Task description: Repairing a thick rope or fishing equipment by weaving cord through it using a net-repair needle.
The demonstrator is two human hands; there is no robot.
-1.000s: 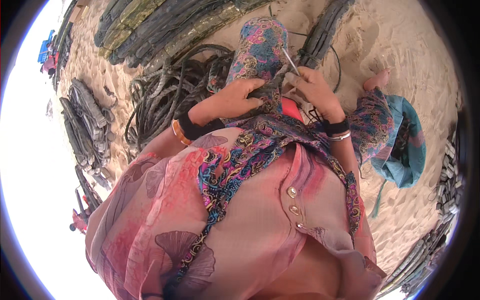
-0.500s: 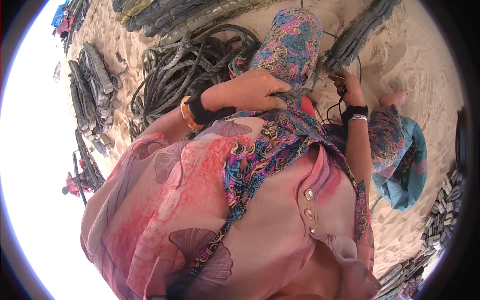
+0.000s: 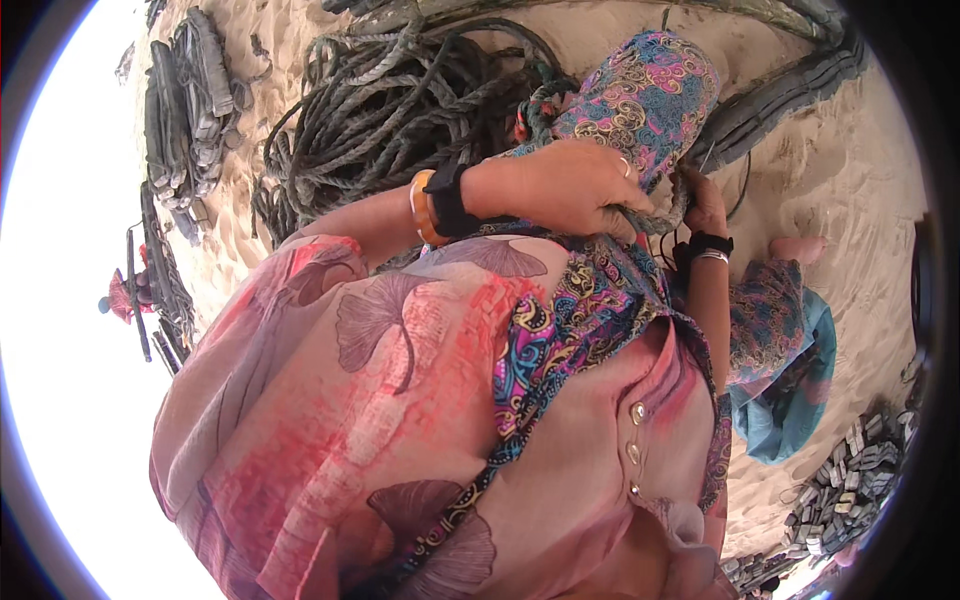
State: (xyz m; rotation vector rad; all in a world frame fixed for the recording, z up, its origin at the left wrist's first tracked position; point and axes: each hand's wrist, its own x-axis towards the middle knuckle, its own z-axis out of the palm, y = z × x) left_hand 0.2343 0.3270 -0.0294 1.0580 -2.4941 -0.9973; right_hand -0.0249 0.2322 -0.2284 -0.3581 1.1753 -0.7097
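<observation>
My left hand (image 3: 570,190) sits just above the middle of the frame, fingers curled down and closed over a grey twisted rope (image 3: 655,215) that crosses my patterned knee (image 3: 645,95). A black strap and an orange bangle (image 3: 422,207) ring that wrist. My right hand (image 3: 705,205) is just to the right of it, mostly hidden behind the left hand and the knee; its fingers bend in toward the same rope, but I cannot tell whether they grip it. That wrist carries a black band and a thin silver bangle (image 3: 712,257).

The rope runs from under my left fingers up toward the big tangled coil of dark rope (image 3: 400,110) lying on the sand (image 3: 850,170) in the upper middle of the frame, just beside my left forearm. A smaller bundle of rope and netting (image 3: 185,110) lies at the upper left, well apart from my hands. Long dark strips (image 3: 790,85) lie at the upper right. A teal cloth (image 3: 795,410) shows at the right edge by my leg, and a heap of small grey pieces (image 3: 850,480) sits at the lower right. My pink leaf-printed top (image 3: 380,400) fills the lower half.
</observation>
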